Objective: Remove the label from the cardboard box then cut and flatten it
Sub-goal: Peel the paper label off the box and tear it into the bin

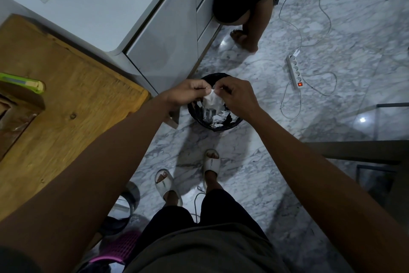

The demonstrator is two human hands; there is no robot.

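marble floor (287, 29), grey-veined white, fills most of the view; black waste bin (200, 121) stands on it and serves as landmark. wooden table (66, 95) lies left of the bin, its corner reaching close to the bin's left rim. white cabinet (159, 36) with a pale top stands up-left of the bin, its lower corner meeting the floor just beside the bin's far rim. a second person's bare leg (252, 29) is beyond the bin, next to the cabinet. grey cable loops across the floor to the right of the bin, with a white power strip (295, 72) there, its switch lit red. pale sandals (168, 186) on the wearer's feet sit on the floor nearer than the bin. cardboard box (8, 104) is far left of the bin, on the table at the frame edge, only partly in view. green utility knife (24, 82) lies on the table just above the box, well apart from the bin. left hand (188, 92) and right hand (235, 95) meet directly over the bin, fingers curled, both pinching the upper edge of a crumpled white label (212, 101) that hangs between them above the bin's opening. white paper scraps (218, 119) lie inside the bin.
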